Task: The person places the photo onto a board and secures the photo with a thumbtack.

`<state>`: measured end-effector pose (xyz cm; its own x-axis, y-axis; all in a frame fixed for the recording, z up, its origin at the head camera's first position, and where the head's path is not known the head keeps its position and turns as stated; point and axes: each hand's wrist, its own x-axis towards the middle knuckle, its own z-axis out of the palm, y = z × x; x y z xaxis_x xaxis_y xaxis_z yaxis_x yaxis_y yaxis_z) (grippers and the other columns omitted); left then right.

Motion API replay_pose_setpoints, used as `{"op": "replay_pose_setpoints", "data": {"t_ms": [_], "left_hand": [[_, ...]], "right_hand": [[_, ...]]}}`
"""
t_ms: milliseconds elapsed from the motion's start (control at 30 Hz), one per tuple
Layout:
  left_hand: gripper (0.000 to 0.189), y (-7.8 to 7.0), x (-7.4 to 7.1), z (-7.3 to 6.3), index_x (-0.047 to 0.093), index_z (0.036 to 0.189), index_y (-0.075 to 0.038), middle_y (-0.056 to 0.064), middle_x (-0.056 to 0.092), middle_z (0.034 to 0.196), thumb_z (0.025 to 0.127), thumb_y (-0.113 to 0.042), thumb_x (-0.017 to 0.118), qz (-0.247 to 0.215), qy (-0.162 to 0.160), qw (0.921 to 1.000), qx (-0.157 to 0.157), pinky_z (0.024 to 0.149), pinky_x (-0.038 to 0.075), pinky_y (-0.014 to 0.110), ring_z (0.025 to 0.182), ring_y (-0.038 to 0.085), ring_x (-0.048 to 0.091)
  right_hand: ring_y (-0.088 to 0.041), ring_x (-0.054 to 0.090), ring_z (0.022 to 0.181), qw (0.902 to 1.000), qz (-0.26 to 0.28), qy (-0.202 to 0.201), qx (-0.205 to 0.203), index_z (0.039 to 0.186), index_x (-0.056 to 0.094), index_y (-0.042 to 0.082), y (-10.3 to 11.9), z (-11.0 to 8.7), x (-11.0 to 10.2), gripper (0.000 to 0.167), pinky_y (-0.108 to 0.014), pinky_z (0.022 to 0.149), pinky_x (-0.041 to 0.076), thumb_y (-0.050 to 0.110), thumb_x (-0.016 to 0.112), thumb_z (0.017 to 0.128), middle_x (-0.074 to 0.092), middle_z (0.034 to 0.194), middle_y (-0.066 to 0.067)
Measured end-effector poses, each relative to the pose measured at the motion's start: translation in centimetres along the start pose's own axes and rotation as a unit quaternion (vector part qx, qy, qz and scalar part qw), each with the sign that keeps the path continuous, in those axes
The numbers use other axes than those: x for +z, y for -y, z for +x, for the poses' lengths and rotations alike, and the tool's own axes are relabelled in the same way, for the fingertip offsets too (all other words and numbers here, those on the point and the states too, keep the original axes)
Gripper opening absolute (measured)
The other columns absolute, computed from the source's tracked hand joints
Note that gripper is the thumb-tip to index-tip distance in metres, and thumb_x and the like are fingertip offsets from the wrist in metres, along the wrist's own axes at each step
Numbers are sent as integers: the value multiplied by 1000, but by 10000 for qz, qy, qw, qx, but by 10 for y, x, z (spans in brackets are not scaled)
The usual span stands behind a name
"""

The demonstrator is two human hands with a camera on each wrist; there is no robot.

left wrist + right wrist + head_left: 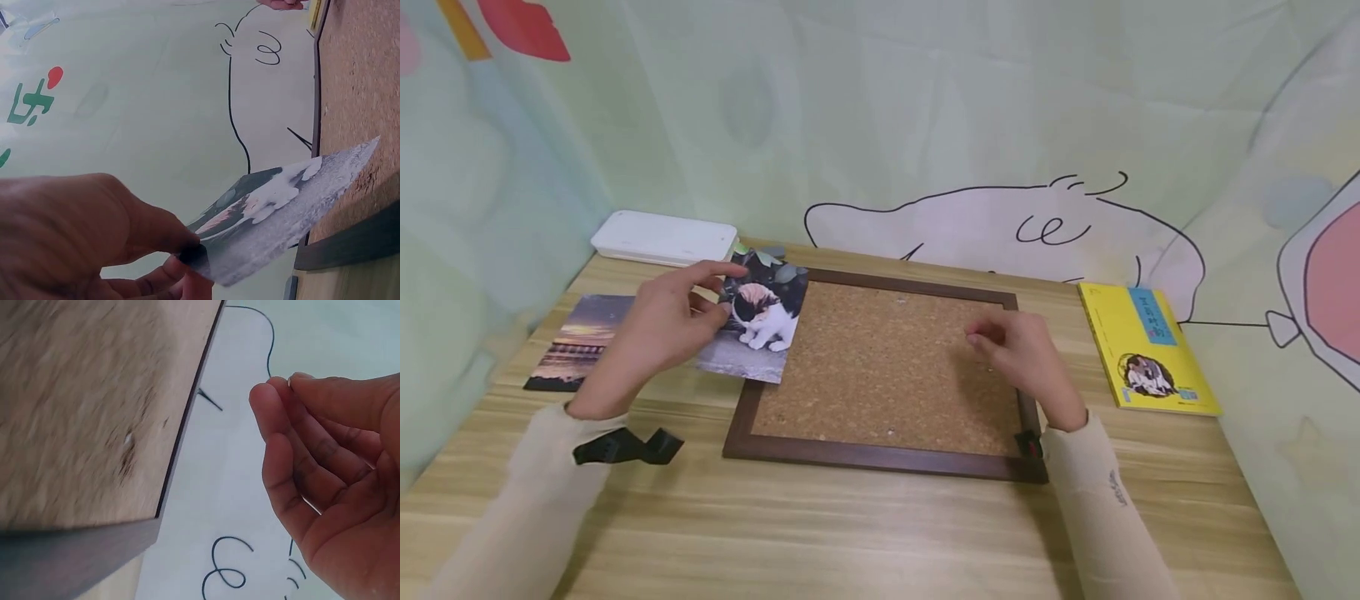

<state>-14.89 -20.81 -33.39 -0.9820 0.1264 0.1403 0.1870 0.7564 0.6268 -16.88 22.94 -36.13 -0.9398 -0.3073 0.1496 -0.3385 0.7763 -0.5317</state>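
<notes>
Between thumb and fingers my left hand (673,312) pinches the left edge of a cat photo (765,321). The print is tilted over the left side of a cork board (880,375) with a dark brown wooden frame. Above the board's right part is my right hand (1018,350), its thumb and index finger pinched together. In the right wrist view, a tiny whitish pushpin (289,382) shows between those fingertips, mostly hidden. Small clear pushpins sit in the cork, one near the top (902,300) and another near the bottom (891,431).
A sunset photo (583,337) lies on the table left of the board, partly behind my left forearm. At the back left is a white case (666,237). To the right lies a yellow book (1142,350). A printed curtain (925,108) hangs behind the table.
</notes>
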Motion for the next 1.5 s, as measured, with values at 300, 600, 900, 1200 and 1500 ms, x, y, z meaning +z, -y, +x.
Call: {"op": "replay_pose_setpoints", "data": {"t_ms": [300, 600, 900, 1200, 1500], "left_hand": [[40, -17, 15, 7, 71, 140, -13, 23, 76, 117, 100, -12, 70, -205, 113, 9997, 105, 65, 53, 27, 98, 35, 77], [37, -25, 32, 19, 73, 136, -7, 22, 77, 113, 100, -7, 67, -414, 596, 9972, 190, 67, 54, 27, 93, 31, 75], [36, -25, 56, 25, 72, 135, -3, 21, 74, 110, 99, -2, 66, -476, 794, 9956, 169, 70, 52, 28, 86, 25, 68], [44, -17, 67, 30, 66, 142, -1, 23, 72, 113, 99, -5, 68, -215, 949, 9952, 137, 63, 47, 29, 74, 18, 60], [52, -8, 79, 32, 62, 147, -1, 24, 69, 120, 97, -9, 73, 53, 1246, 9922, 39, 68, 49, 29, 81, 21, 64]], "right_hand": [[-19, 67, 76, 9997, 188, -122, -71, 100, 79, 5, 17, 5, 8, 6, -30, 69, 53, 8, 74, 99, 80, 92, -10], [-21, 70, 81, 9991, 422, 14, -69, 102, 80, 2, 32, 12, 17, 8, -34, 74, 57, 8, 74, 100, 81, 97, -12], [-22, 74, 82, 9984, 524, 26, -197, 102, 80, 3, 41, 19, 23, 9, -36, 76, 59, 9, 74, 100, 83, 99, -12], [-17, 71, 74, 9990, 321, -3, -308, 103, 82, 5, 45, 27, 26, 11, -29, 70, 53, 13, 75, 100, 83, 95, -10], [-19, 72, 84, 9985, 397, 272, -252, 105, 83, 9, 51, 35, 34, 10, -36, 78, 59, 12, 74, 101, 83, 101, -7]]}}
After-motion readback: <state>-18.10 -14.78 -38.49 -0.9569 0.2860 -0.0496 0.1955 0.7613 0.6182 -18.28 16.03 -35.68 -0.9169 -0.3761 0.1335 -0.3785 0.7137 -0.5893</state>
